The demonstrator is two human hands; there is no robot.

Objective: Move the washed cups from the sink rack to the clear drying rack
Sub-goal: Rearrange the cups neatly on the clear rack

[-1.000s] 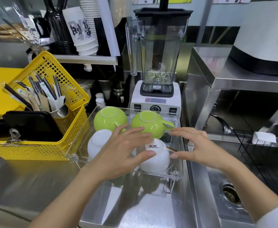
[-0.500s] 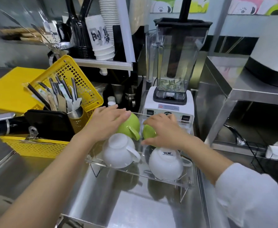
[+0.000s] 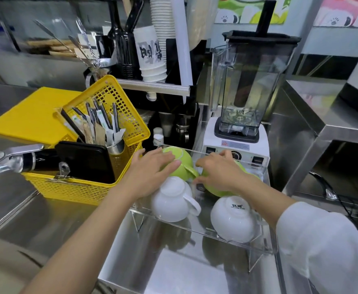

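Four inverted cups, two green (image 3: 179, 161) and two white (image 3: 171, 200), sit in the clear drying rack (image 3: 267, 249); left hand (image 3: 150, 175) and right hand (image 3: 220, 172) rest loosely spread on the green pair, the task judged nearly complete.

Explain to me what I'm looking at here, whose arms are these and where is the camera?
There is no machine: a person wears one wide-angle camera on the head, looking forward and down, so you see their own two arms. On the steel counter stands a clear drying rack holding four upturned cups. The left hand rests on the left green cup; the right hand lies over the right green cup. Neither cup is lifted. In front of them sit a white cup with a handle and a white cup with printing on its base. To the left is a yellow basket of utensils; behind the rack stands a blender.
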